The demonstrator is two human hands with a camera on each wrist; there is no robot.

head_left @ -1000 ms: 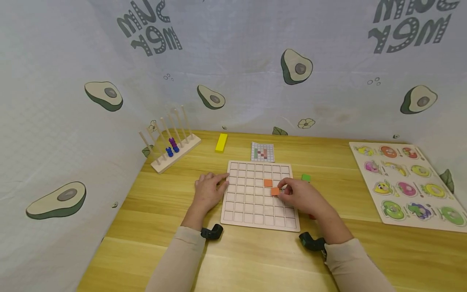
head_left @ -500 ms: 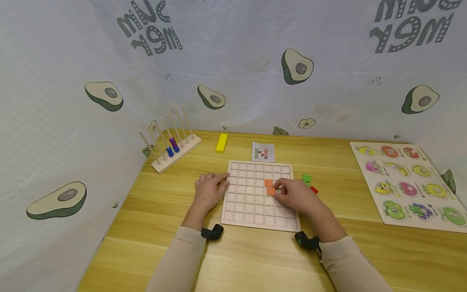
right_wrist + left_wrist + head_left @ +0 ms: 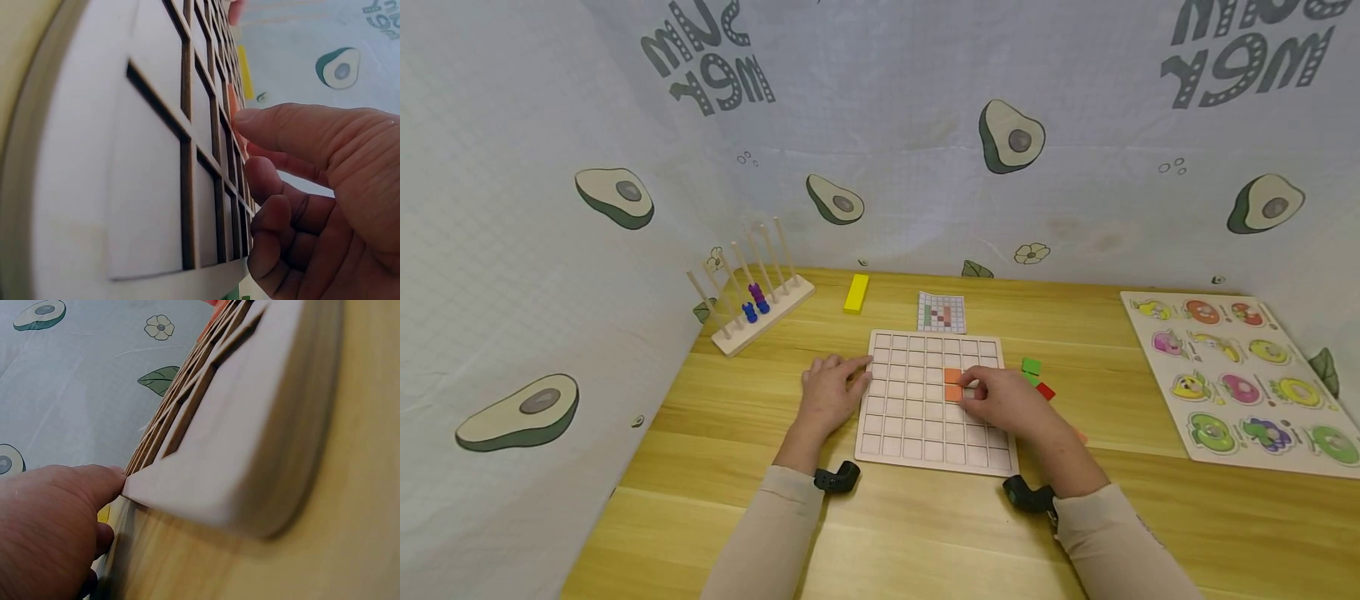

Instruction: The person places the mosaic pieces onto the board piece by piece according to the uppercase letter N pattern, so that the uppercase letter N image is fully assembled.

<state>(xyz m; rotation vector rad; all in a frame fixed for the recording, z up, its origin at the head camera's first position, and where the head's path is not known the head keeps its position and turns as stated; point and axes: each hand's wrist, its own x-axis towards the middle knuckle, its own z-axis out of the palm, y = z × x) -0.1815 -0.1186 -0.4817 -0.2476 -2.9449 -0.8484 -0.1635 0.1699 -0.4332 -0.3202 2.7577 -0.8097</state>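
Observation:
A square wooden grid board (image 3: 895, 450) lies on the table in the head view. Two orange square tiles sit on it one behind the other, the farther tile (image 3: 952, 376) and the nearer tile (image 3: 952, 392). My right hand (image 3: 1011, 402) reaches in from the right, thumb and index finger pinching the nearer tile at its right edge. In the right wrist view the thumb (image 3: 275, 125) is against the orange, other fingers curled below. My left hand (image 3: 829, 392) touches the board's left edge with relaxed fingers; the left wrist view shows a fingertip (image 3: 112, 478) at the board's corner.
Behind the board lies a pattern card (image 3: 941, 313), with a yellow block (image 3: 856, 294) to its left. A peg stand (image 3: 767, 315) with beads is at back left. Green tiles (image 3: 1031, 366) and a red tile (image 3: 1045, 391) lie right of the board; a fruit puzzle board (image 3: 1210, 408) is farther right.
My right hand has moved slightly left, bringing its orange tile from right of the other tile to directly in front of it. The left hand stays at the board's edge.

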